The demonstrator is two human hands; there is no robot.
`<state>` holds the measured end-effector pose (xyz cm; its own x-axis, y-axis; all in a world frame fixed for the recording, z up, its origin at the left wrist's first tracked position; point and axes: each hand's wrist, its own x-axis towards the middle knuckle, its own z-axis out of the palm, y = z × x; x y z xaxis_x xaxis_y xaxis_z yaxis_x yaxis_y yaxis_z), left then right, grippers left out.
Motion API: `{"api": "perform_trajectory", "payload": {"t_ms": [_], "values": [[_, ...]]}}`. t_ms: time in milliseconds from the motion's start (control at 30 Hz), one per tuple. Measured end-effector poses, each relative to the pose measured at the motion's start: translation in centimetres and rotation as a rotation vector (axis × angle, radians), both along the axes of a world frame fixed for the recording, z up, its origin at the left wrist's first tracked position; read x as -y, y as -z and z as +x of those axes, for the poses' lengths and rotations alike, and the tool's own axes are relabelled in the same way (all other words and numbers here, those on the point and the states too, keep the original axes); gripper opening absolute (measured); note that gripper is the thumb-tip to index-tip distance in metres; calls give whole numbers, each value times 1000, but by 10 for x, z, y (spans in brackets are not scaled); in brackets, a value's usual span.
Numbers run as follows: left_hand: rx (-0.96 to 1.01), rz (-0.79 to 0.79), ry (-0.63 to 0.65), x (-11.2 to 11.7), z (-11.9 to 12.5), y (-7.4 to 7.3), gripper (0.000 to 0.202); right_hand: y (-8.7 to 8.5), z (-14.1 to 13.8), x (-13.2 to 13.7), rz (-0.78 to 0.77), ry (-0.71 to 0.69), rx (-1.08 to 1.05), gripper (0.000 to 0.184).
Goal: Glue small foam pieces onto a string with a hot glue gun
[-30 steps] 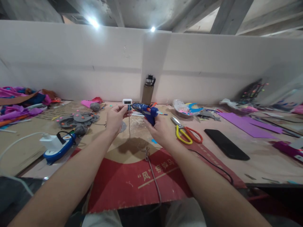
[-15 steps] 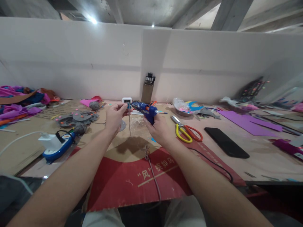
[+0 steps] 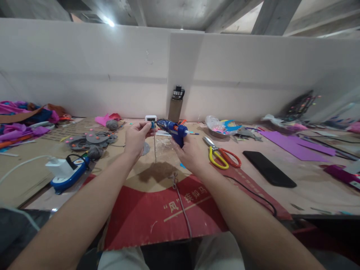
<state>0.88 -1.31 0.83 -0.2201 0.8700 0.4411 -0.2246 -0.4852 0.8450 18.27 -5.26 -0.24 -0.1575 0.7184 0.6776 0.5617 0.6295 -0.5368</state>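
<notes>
My right hand (image 3: pixel 188 152) is wrapped round the handle of a blue hot glue gun (image 3: pixel 177 133), its nozzle pointing left. A glue stick (image 3: pixel 191 133) sticks out of its rear end. Between the fingertips of my left hand (image 3: pixel 137 137) is pinched a small blue-teal piece (image 3: pixel 153 124), its exact kind too small to make out. From it a thin grey cord (image 3: pixel 155 148) hangs down over the board. The nozzle is close to the small piece; whether they touch I cannot tell. Another length of grey cord (image 3: pixel 182 206), knotted at its top, lies across the red-printed cardboard (image 3: pixel 135 213).
Scissors (image 3: pixel 218 153) and a black phone (image 3: pixel 268 168) lie to the right, with purple sheets (image 3: pixel 295 146) beyond. At left are a blue power strip (image 3: pixel 70 176), grey felt pieces (image 3: pixel 90 140) and grey yarn balls. A bottle (image 3: pixel 176 103) stands by the back wall.
The hanging cord has swung very slightly to the right. Both hands and the glue gun stay in nearly the same place.
</notes>
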Motion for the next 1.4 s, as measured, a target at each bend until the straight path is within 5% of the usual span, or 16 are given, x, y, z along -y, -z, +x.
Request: {"api": "perform_trajectory", "payload": {"t_ms": [1400], "values": [[-38,-14,-3,0,1,0,21,2,-2,2,-12,-2,6,32]]}}
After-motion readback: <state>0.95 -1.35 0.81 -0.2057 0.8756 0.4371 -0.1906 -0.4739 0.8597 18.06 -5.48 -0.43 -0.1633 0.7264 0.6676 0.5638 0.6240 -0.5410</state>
